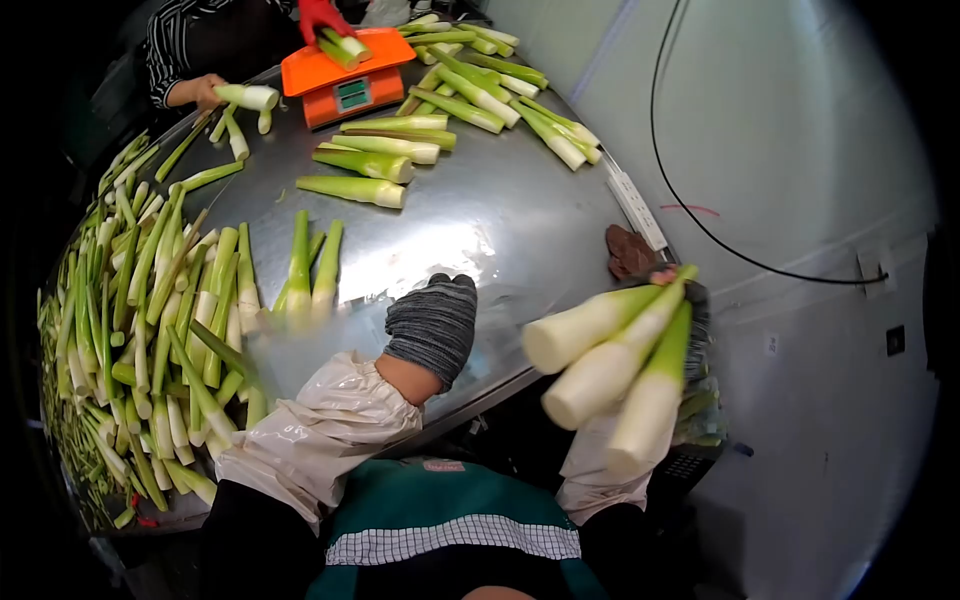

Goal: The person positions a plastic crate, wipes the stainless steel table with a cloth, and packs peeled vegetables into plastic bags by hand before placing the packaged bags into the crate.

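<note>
My right hand (697,318), in a dark grey glove, is out past the table's right edge. It grips three water bamboo shoots (598,380) by their green ends, and their thick white butts point toward me. The shoots hide most of that hand. Over the near part of the metal table, my left hand (432,322) wears a striped grey knit glove. Its fingers are curled and turned away, so anything inside them is hidden. Clear plastic (330,350) lies beside and under it. Two upright-pointing shoots (300,265) lie just left of that hand.
A big heap of shoots (150,330) covers the table's left side. Sorted shoots (375,160) lie at the centre back and back right. Across the table, a person's red-gloved hand (322,18) holds shoots over an orange scale (350,75). A brown cloth-like item (630,252) sits at the right edge.
</note>
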`<state>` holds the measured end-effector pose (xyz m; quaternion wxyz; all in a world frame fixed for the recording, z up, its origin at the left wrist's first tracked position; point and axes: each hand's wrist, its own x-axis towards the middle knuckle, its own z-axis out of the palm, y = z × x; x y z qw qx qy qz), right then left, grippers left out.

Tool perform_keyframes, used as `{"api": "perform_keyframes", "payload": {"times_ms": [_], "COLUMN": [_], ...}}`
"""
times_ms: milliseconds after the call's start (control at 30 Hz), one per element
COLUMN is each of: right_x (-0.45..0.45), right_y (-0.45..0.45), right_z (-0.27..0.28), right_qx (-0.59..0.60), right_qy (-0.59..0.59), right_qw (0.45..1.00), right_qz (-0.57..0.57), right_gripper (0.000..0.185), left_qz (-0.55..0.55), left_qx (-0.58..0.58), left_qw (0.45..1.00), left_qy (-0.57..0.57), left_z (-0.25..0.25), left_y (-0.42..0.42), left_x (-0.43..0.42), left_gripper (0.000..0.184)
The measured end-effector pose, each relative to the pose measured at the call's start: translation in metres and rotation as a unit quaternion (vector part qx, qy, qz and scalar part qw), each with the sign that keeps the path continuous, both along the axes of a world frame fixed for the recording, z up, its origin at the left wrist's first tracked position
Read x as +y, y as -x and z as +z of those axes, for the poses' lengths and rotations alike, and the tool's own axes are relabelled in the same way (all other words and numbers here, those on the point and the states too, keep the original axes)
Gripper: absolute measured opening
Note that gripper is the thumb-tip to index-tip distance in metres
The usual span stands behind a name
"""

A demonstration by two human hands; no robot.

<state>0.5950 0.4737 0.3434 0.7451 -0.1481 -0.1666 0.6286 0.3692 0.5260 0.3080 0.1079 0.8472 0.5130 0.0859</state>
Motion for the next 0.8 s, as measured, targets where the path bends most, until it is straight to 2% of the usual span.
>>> {"api": "perform_keyframes", "payload": {"times_ms": [67, 167, 267, 300, 367, 433, 533, 567, 633, 700, 800], "right_x": [-0.005, 0.004, -0.003, -0.006, -0.014, -0.021, -0.024, -0.023, -0.02, -0.016, -0.011], "right_y": [0.004, -0.011, -0.012, -0.013, -0.014, -0.008, -0.005, -0.001, 0.004, 0.005, 0.014], "right_z": [-0.014, -0.056, -0.063, -0.067, -0.077, -0.086, -0.116, -0.125, -0.143, -0.16, -0.162], "right_qx": [0.007, -0.006, -0.014, -0.013, 0.036, 0.043, 0.064, 0.065, 0.048, 0.044, 0.077], "right_qy": [0.069, 0.094, 0.213, 0.212, 0.223, 0.235, 0.133, 0.133, 0.032, 0.035, -0.028], "right_qw": [0.998, 0.994, 0.959, 0.959, 0.952, 0.944, 0.951, 0.951, 0.959, 0.957, 0.963], "right_qz": [-0.009, -0.062, -0.185, -0.188, -0.208, -0.226, -0.27, -0.272, -0.277, -0.284, -0.257], "right_gripper": [0.014, 0.01, 0.005, 0.005, 0.005, 0.006, 0.004, 0.004, 0.006, 0.009, 0.011], "left_qz": [-0.003, -0.01, 0.037, 0.034, 0.007, 0.007, -0.005, 0.003, 0.012, 0.004, 0.013], "left_qx": [-0.008, -0.042, -0.087, -0.087, -0.189, -0.213, -0.279, -0.31, -0.34, -0.391, -0.425], "left_qw": [1.0, 0.999, 0.996, 0.996, 0.981, 0.975, 0.957, 0.947, 0.936, 0.916, 0.901], "left_qy": [0.002, 0.001, 0.009, 0.009, -0.044, -0.056, -0.074, -0.082, -0.09, -0.088, -0.084], "left_z": [-0.006, -0.011, -0.02, -0.023, -0.025, -0.032, -0.042, -0.045, -0.055, -0.066, -0.067], "left_y": [-0.005, -0.011, -0.01, -0.009, -0.008, -0.006, -0.006, -0.007, -0.007, -0.004, -0.002], "left_x": [-0.008, -0.019, -0.031, -0.035, -0.041, -0.041, -0.043, -0.043, -0.042, -0.039, -0.038], "left_gripper": [0.017, 0.014, 0.013, 0.013, 0.011, 0.01, 0.01, 0.008, 0.006, 0.005, 0.005]}}
